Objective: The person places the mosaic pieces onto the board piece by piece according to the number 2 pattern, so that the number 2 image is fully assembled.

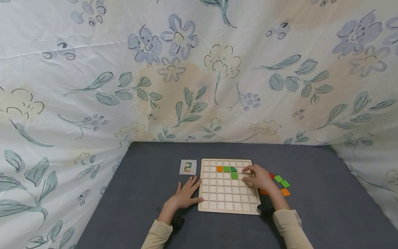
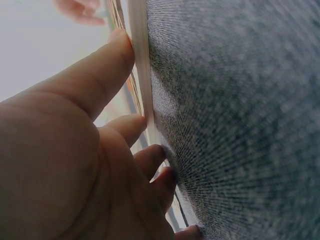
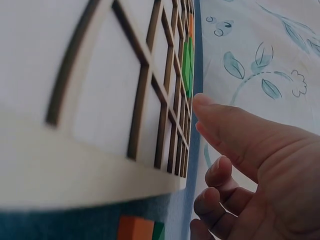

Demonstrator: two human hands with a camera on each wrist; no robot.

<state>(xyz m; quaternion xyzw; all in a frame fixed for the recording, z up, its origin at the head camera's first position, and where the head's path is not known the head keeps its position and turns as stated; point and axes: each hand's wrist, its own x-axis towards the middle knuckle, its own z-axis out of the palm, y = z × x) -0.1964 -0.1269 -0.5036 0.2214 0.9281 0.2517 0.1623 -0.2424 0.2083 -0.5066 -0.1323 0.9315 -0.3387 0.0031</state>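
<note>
Rested the left hand [image 1: 183, 196] on the dark surface [image 1: 149, 180], fingers spread and nearly straight, at the left side of the wooden grid board [image 1: 228, 197]. Touched the board's left edge with thumb and fingertips, without gripping. Held the right hand [image 1: 262, 178] over the right side of the board, near the upper rows, thumb and forefinger parted, remaining fingers loosely bent. Showed a bare gap between that thumb and forefinger in the head view.

Counted four pieces in the board's cells, near the top and middle: an orange tile [image 1: 219, 168], a light green tile [image 1: 226, 168] directly to its right, then a dark green tile [image 1: 233, 169] with a curved edge, all in one row; directly below the dark green tile, a second light green tile [image 1: 234, 175].

Found loose pieces on the surface right of the board, near the right hand: a red tile [image 1: 271, 175], partly hidden, two loose green tiles [image 1: 281, 181] and a loose orange tile [image 1: 285, 192]. Spotted another orange piece [image 1: 264, 192] just beside the board's right edge, partly covered by the wrist.

Had a small patterned card [image 1: 188, 167] lying near the board's upper left corner, apart from it, beyond the left fingertips. Wore cream sleeves [image 1: 158, 232]. Faced a floral cloth [image 1: 186, 110] behind the surface.
</note>
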